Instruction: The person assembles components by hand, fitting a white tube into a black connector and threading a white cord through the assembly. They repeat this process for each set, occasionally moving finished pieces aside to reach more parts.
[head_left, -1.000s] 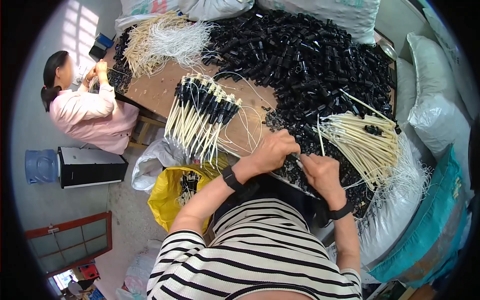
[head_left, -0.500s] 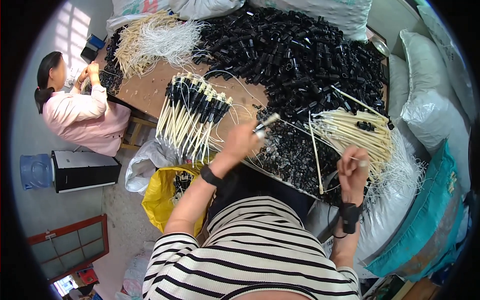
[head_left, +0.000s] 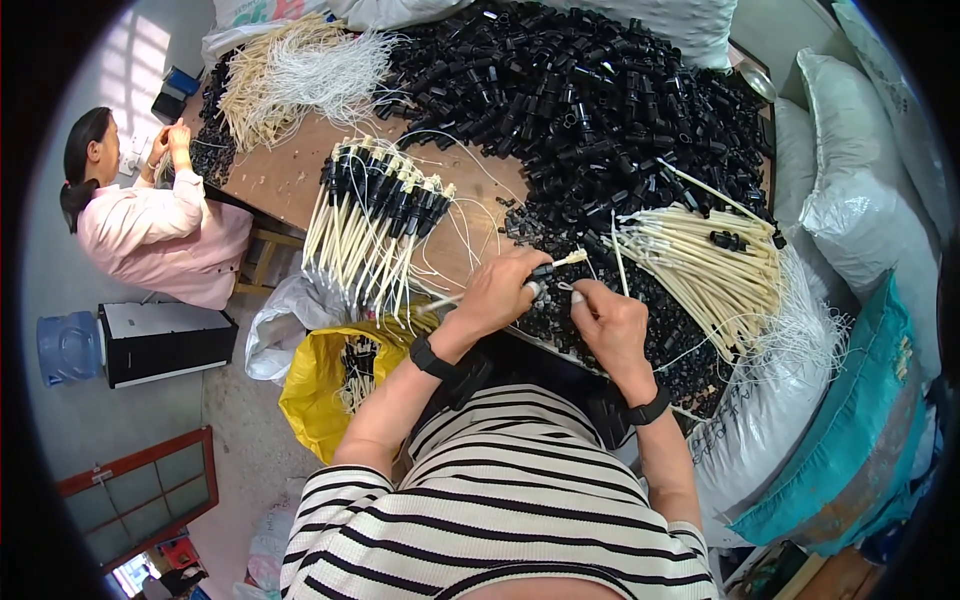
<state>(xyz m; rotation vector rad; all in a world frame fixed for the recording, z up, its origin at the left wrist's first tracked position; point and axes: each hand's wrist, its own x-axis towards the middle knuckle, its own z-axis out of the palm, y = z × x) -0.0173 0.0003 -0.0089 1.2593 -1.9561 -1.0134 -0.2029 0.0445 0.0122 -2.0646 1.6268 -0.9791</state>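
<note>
My left hand is closed around a cream rod. The rod's pale tip and a bit of its black sleeve stick out to the right of my fingers. Just beside it, my right hand pinches a thin white cord between thumb and finger. Both hands hover over small dark pieces along the table's near edge. Left of them lies a bundle of cream rods with black sleeves, white cords trailing off. To the right, a pile of plain cream rods has white cords at its lower end.
A large heap of black tubular parts covers the back of the brown table. More rods and white cords lie far left, near a seated person in pink. A yellow bag stands below; sacks line the right.
My right hand has moved left from the plain rod pile to meet my left hand, and now pinches a cord. One loose rod near that pile has shifted.
</note>
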